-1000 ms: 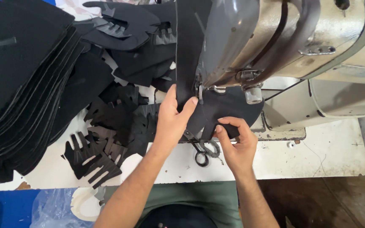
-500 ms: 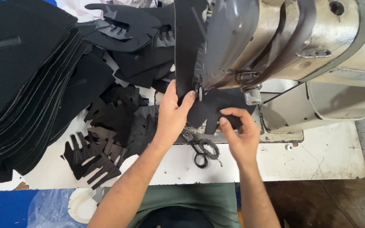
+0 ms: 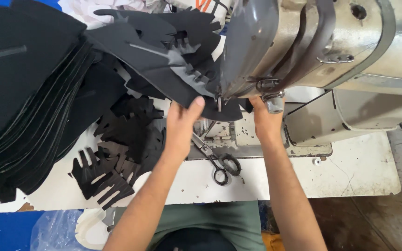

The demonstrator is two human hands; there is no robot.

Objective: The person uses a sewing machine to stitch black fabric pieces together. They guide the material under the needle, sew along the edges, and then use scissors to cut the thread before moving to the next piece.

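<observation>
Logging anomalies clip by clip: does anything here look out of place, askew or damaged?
Mostly orderly. The scissors lie open on the sewing machine's bed, just under the left hand. The table top looks chipped and stained. The black cut pieces lie in a loose jumble.

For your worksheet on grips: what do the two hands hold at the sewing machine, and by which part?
Both hold one black cut piece: the left hand pinches its near edge by the needle, the right hand grips the end under the machine head.
</observation>
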